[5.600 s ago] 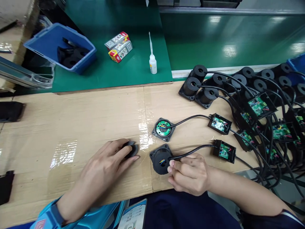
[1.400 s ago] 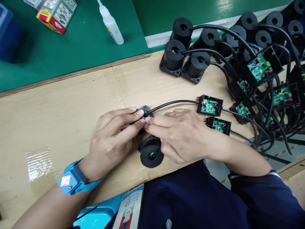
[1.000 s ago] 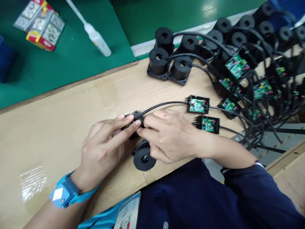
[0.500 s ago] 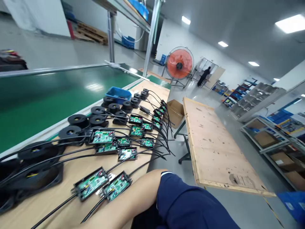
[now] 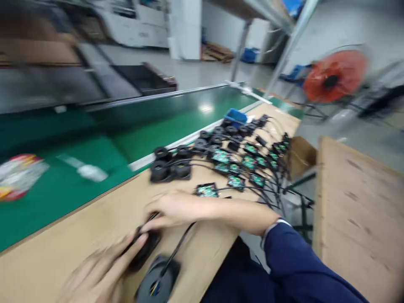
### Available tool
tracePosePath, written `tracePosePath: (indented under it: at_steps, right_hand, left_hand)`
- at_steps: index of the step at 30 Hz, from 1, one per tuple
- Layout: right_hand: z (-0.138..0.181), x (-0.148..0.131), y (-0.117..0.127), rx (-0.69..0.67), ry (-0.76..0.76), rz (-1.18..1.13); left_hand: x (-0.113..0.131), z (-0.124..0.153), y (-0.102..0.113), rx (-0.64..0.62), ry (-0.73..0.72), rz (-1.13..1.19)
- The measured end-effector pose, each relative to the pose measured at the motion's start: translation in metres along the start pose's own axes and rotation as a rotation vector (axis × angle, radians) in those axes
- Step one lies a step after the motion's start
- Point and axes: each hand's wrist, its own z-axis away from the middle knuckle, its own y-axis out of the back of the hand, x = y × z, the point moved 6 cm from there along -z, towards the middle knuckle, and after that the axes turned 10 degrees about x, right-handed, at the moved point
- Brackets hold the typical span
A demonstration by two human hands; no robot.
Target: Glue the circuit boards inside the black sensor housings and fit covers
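Near the front edge of the wooden table (image 5: pixel 123 210), my left hand (image 5: pixel 97 269) is closed around a black blower fan (image 5: pixel 145 250), fingers and thumb along its side. My right hand (image 5: pixel 172 208) reaches across and pinches a black cable (image 5: pixel 154 216) at the same fan's far end; blur hides the exact grip. Closer to me lies a second blower fan (image 5: pixel 156 280), coloured wires in its hub and a cable running off toward my right forearm. Beyond the right hand sits an open box with a green circuit board (image 5: pixel 206 190).
Several more fans (image 5: pixel 172 168) and boxed circuit boards (image 5: pixel 249 162) with trailing cables cover the table's far part, along with a blue bin (image 5: pixel 236 115). A green conveyor belt (image 5: pixel 164 136) runs along the left. A wooden board (image 5: pixel 356 202) and cardboard box (image 5: pixel 303 158) stand right.
The view has swung left and down. Both hands now show at a fan on the near table; before, only the right forearm was visible. The rows of fans and boards appear farther right.
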Motion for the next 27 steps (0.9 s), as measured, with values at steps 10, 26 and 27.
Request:
tracePosePath:
  at_steps: [10, 26, 27]
  right_hand:
    - [0.015, 0.006, -0.067, -0.111, 0.209, -0.547]
    - [0.053, -0.007, -0.036, -0.121, 0.384, -0.297]
    - [0.054, -0.008, -0.036, -0.123, 0.399, -0.292]
  left_hand:
    - [0.017, 0.009, 0.026, -0.162, 0.264, -0.159]
    - [0.033, 0.016, 0.033, -0.252, 0.304, -0.149]
    - [0.032, 0.016, 0.033, -0.259, 0.316, -0.141]
